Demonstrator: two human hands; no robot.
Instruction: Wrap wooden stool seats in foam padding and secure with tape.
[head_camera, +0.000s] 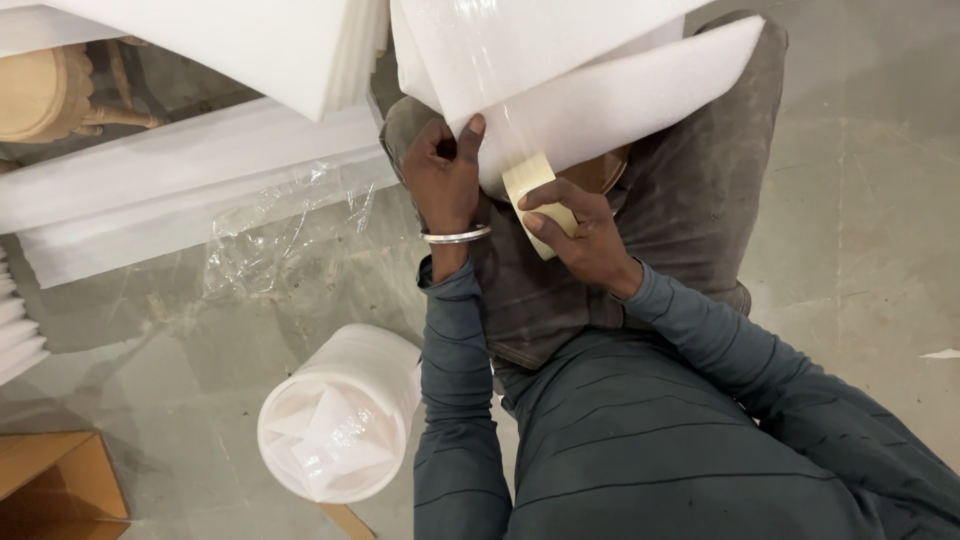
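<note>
Head view: beige tape roll (540, 205), partly hidden by fingers (560, 193).

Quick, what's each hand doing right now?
Left hand: closed, pinching the foam sheet edge.
Right hand: closed around the tape roll.

2 hands (445, 175) are seen, 1 roll of tape (535, 200), 1 big foam roll (340, 415), 1 cardboard box (55, 485), and 1 silver bangle (457, 237).

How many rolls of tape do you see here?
1. A roll of tan tape sits in the right hand, against the white foam sheet on the lap. Others may be hidden under the foam.
</note>
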